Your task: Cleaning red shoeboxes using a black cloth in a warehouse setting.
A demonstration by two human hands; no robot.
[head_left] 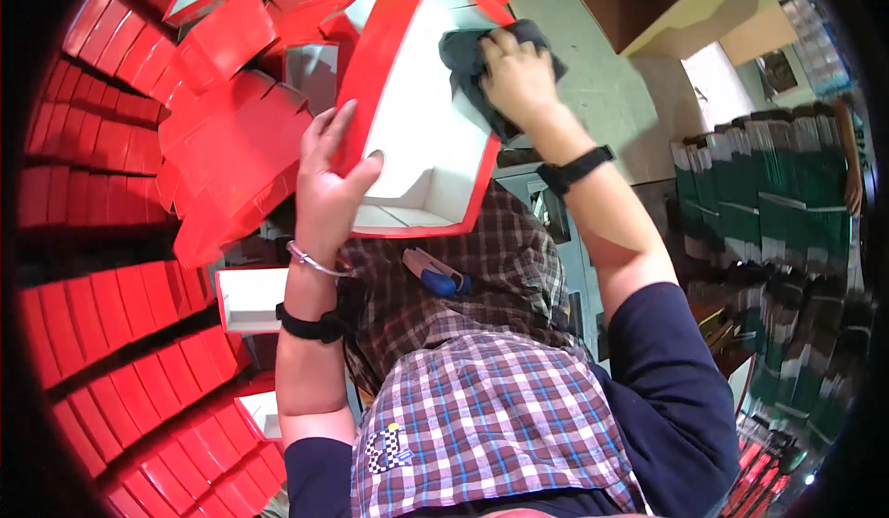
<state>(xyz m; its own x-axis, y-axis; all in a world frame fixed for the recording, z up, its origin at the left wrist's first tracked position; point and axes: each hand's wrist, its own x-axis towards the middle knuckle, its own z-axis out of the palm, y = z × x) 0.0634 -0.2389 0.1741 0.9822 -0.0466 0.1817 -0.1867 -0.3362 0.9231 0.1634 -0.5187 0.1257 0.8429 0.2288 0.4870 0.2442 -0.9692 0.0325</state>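
While the left hand [333,180] clasps a white-lined red cardboard box [417,134], the right hand [520,78] grips crumpled dark-grey fabric [463,55] at the box's right wall.

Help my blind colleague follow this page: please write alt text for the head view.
A person's left hand grips an open red cardboard box, white inside, while the right hand holds a dark crumpled cloth at its right side. A blue, stapler-like tool lies on checked fabric below; red boxes are stacked at left.
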